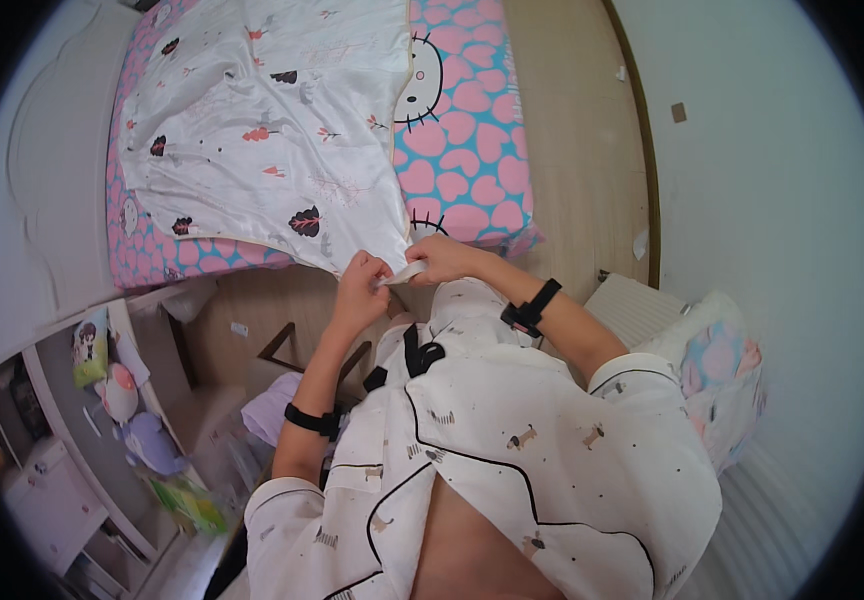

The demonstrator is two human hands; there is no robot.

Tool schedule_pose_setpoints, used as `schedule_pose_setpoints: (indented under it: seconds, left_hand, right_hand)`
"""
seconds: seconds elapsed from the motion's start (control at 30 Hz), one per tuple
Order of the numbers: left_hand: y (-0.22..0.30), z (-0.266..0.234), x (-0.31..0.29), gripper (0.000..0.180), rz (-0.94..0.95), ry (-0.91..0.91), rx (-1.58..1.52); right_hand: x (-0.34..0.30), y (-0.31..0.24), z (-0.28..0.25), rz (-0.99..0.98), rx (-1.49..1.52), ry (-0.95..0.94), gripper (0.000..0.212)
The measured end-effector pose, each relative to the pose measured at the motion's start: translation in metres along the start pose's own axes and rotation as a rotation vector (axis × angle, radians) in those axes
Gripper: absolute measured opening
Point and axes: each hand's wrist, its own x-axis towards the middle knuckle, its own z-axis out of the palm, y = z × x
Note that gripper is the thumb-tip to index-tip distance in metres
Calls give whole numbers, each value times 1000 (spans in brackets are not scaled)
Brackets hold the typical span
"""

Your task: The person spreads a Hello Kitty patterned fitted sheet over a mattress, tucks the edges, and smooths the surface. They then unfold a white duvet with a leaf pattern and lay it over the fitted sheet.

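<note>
A shiny white blanket (pixel 237 130) printed with red and dark leaf shapes lies spread over the bed, its near corner pulled toward me past the bed's edge. My left hand (pixel 360 285) is closed on that near edge, fingers pinching the cloth. Close beside it, my right hand (pixel 439 260) also grips the gathered edge, and a short folded strip of fabric runs between the two. Both hands are just off the foot of the bed, above my lap. Creases run through the blanket from the held corner.
The bed's mattress cover (pixel 467 150) is blue with pink hearts. Left stands a shelf unit (pixel 142 400) with a purple plush toy (pixel 151 443). A wooden stool-like frame (pixel 278 342) is near my left forearm. At right are a white wall (pixel 762 150) and a bag of cloth (pixel 722 370).
</note>
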Motion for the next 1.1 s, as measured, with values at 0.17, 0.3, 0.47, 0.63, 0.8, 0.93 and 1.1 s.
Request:
schedule_pose_setpoints:
  seconds: [0.17, 0.3, 0.47, 0.63, 0.8, 0.93, 1.1]
  left_hand:
    - [31, 52, 19, 33, -177, -71, 2]
    - [54, 72, 7, 33, -313, -112, 87]
    - [58, 107, -17, 31, -438, -147, 200]
    - [64, 161, -36, 24, -336, 116, 272]
    - [122, 209, -34, 19, -261, 692, 43]
    - [160, 220, -28, 17, -171, 769, -120]
    - [154, 239, -35, 19, -88, 435, -113]
  right_hand:
    - [-39, 21, -57, -43, -140, -174, 35]
    - [-57, 54, -76, -80, -466, -280, 30]
    - [-96, 111, -92, 15, -874, -179, 19]
    - [-138, 115, -110, -27, -822, 257, 24]
    - [-184, 46, -167, -276, -774, 694, 23]
    - [-213, 3, -190, -670, -804, 739, 22]
    - [-207, 29, -183, -666, -868, 168, 18]
